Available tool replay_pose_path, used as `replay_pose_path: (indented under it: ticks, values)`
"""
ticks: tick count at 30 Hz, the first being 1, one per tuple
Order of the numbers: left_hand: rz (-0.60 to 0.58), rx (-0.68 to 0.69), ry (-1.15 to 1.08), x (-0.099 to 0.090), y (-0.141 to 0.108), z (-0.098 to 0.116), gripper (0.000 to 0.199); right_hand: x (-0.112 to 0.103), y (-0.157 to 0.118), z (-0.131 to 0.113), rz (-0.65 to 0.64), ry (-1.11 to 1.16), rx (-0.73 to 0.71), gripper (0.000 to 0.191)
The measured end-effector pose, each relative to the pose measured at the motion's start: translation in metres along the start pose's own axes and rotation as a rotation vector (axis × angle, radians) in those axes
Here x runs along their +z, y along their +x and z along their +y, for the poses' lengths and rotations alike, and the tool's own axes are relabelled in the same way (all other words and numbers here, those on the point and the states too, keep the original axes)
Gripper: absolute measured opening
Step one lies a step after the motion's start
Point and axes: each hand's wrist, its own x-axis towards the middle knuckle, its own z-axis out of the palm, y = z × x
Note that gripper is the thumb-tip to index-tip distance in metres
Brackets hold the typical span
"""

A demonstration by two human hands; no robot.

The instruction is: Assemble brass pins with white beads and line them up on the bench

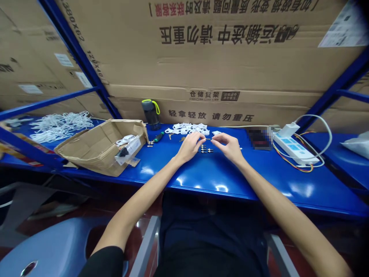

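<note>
Over the blue table, my left hand (190, 147) and my right hand (229, 146) face each other with fingertips pinched. Between them runs a small thin brass-coloured pin (208, 139), its ends at the fingertips of both hands. Just below lie several small metal pins with pale collars (205, 149), set in short rows. Behind my left hand spreads a heap of white plastic pieces (188, 128). A few small brass-coloured parts (181, 139) lie near my left fingers, partly covered by the hand.
An open cardboard box (86, 158) stands left, near a green-handled screwdriver (158, 137) and a dark bottle (151, 114). At right lie a white power strip (298, 148) with looping cables and a blurred dark object (260, 138). White cords (62, 125) pile at far left.
</note>
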Motion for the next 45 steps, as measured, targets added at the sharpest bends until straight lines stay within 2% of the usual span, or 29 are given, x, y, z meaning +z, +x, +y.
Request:
replay_pose_path:
  ticks: [18, 26, 39, 45]
  values:
    - [-0.033, 0.024, -0.029, -0.001, 0.000, 0.002, 0.026, 0.000, 0.002, 0.008, -0.008, 0.118, 0.086, 0.036]
    - [-0.031, 0.004, -0.121, 0.003, 0.000, 0.001, 0.028, 0.002, 0.001, 0.000, -0.018, 0.217, 0.097, 0.037]
    - [-0.021, 0.002, -0.177, 0.005, -0.001, 0.000, 0.026, 0.000, 0.001, 0.001, -0.012, 0.007, -0.049, 0.027]
    - [-0.029, -0.026, -0.181, 0.004, 0.000, 0.001, 0.028, 0.000, 0.001, 0.001, -0.016, 0.046, -0.022, 0.025]
